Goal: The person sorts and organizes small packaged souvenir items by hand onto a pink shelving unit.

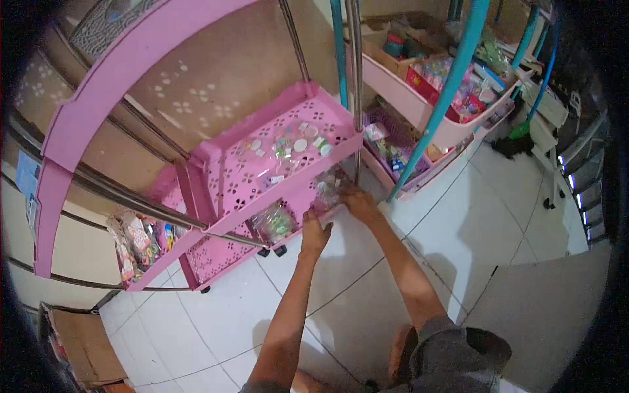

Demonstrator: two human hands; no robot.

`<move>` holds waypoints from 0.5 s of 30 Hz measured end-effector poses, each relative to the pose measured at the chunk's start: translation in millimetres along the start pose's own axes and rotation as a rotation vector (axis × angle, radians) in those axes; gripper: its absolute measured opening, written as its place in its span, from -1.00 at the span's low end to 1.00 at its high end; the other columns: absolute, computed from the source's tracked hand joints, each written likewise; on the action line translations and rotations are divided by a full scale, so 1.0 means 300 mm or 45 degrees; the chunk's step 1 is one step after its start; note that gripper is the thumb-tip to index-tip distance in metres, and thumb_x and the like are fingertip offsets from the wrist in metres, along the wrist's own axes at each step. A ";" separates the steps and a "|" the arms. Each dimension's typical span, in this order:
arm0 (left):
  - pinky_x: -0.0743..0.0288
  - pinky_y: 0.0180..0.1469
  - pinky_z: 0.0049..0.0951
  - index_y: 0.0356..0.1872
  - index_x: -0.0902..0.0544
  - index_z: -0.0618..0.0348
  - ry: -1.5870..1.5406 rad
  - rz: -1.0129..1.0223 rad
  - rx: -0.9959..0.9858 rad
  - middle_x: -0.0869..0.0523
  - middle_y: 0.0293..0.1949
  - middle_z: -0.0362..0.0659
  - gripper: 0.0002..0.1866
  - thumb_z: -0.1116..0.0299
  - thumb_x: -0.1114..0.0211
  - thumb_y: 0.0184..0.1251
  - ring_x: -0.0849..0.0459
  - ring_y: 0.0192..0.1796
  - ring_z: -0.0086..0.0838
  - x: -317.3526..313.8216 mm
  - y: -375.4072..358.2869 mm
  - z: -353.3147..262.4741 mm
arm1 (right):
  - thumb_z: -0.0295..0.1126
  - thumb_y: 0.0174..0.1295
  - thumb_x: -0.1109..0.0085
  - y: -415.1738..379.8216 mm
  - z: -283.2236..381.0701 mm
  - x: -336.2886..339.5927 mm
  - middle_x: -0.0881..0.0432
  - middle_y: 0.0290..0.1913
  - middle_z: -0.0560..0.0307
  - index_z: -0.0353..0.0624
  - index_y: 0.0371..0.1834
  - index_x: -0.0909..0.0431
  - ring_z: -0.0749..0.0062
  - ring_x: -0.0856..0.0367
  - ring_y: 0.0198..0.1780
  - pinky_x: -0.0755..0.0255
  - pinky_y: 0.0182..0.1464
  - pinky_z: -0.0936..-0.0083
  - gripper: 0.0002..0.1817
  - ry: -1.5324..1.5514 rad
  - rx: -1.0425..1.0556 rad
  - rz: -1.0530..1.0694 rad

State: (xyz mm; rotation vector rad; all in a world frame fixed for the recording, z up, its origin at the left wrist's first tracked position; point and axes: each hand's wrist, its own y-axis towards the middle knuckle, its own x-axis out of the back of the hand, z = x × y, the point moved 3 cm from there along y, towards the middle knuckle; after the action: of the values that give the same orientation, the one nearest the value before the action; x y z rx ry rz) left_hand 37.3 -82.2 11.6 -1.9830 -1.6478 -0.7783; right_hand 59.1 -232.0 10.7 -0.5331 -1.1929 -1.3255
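Note:
Both hands reach to the lower tier of a pink shelf rack [232,259]. My left hand [315,230] is at its front edge, thumb apart from the other fingers, with nothing visible in it. My right hand [357,202] is at the right end of that tier, beside clear plastic packets [327,187]; its fingertips are partly hidden against them, so its grip is unclear. To the left of my left hand lies a clear bag of small green and pale items [276,223]. The tier above holds small packets and round white pieces [300,145].
A pink trolley [419,121] with filled bins stands at the right, behind a teal pole [445,98]. Packaged items [141,242] fill the rack's left section. A cardboard box [85,344] is at lower left, and a grey panel [537,314] at lower right.

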 end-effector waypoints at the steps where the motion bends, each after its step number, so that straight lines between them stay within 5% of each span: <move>1: -0.35 -0.14 -0.30 -0.09 -0.30 0.34 0.067 -0.066 -0.060 -0.40 -0.16 0.11 -0.48 0.47 -0.25 -0.18 -0.43 -0.17 -0.14 -0.033 0.035 -0.004 | -0.53 -0.12 0.06 -0.006 0.008 0.001 -0.50 -0.31 0.11 -0.16 -0.47 -0.51 0.22 -0.44 -0.20 -0.40 -0.22 0.41 -0.85 -0.183 0.001 0.160; 5: -0.26 -0.06 -0.24 -0.02 -0.27 0.33 0.314 -0.038 -0.232 -0.35 -0.10 0.17 -0.40 0.33 -0.25 -0.16 -0.34 -0.06 -0.06 -0.213 0.181 0.114 | -0.51 -0.10 0.09 0.001 -0.029 -0.067 -0.50 -0.31 0.12 -0.15 -0.44 -0.50 0.22 -0.44 -0.20 -0.43 -0.26 0.39 -0.83 -0.275 0.174 0.083; 7: -0.24 -0.05 -0.27 -0.03 -0.25 0.41 0.194 -0.097 -0.076 -0.34 -0.11 0.21 -0.36 0.24 -0.23 -0.15 -0.32 -0.05 -0.06 -0.206 0.188 0.048 | -0.48 -0.07 0.10 -0.003 -0.007 -0.065 -0.49 -0.31 0.10 -0.15 -0.43 -0.50 0.24 -0.47 -0.25 -0.45 -0.33 0.39 -0.84 -0.473 0.207 0.017; 8: -0.24 -0.05 -0.24 -0.01 -0.16 0.42 0.027 -0.191 0.091 -0.32 -0.14 0.22 -0.33 0.35 -0.24 -0.19 -0.32 -0.08 -0.02 -0.199 0.184 0.036 | -0.48 -0.07 0.10 -0.004 0.010 -0.057 -0.49 -0.31 0.10 -0.15 -0.43 -0.50 0.24 -0.47 -0.25 -0.45 -0.33 0.39 -0.84 -0.478 0.231 0.012; 10: -0.22 -0.06 -0.16 0.00 -0.08 0.45 -0.024 -0.283 0.228 -0.29 -0.18 0.27 -0.32 0.49 -0.22 -0.21 -0.32 -0.14 0.04 -0.206 0.197 0.048 | -0.49 -0.13 0.05 -0.001 0.085 0.085 -0.49 -0.30 0.10 -0.12 -0.38 -0.48 0.27 -0.46 -0.24 -0.40 -0.27 0.43 -0.81 0.037 -0.303 0.077; 15: -0.24 -0.07 -0.15 0.00 -0.09 0.44 0.108 -0.264 0.268 -0.23 -0.13 0.23 -0.29 0.48 -0.27 -0.23 -0.29 -0.10 0.03 -0.271 0.218 0.133 | -0.60 -0.17 0.04 0.118 0.395 0.589 -0.48 -0.37 -0.03 -0.20 -0.29 -0.44 0.11 -0.45 -0.27 -0.34 -0.24 0.32 -0.71 0.451 0.274 -0.557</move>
State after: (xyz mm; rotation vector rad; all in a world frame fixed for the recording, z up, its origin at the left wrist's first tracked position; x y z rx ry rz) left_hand 96.3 -127.8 -71.3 -1.6336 -1.8228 -0.7182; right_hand 17.8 -200.4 220.1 0.1284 -1.1701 -1.5539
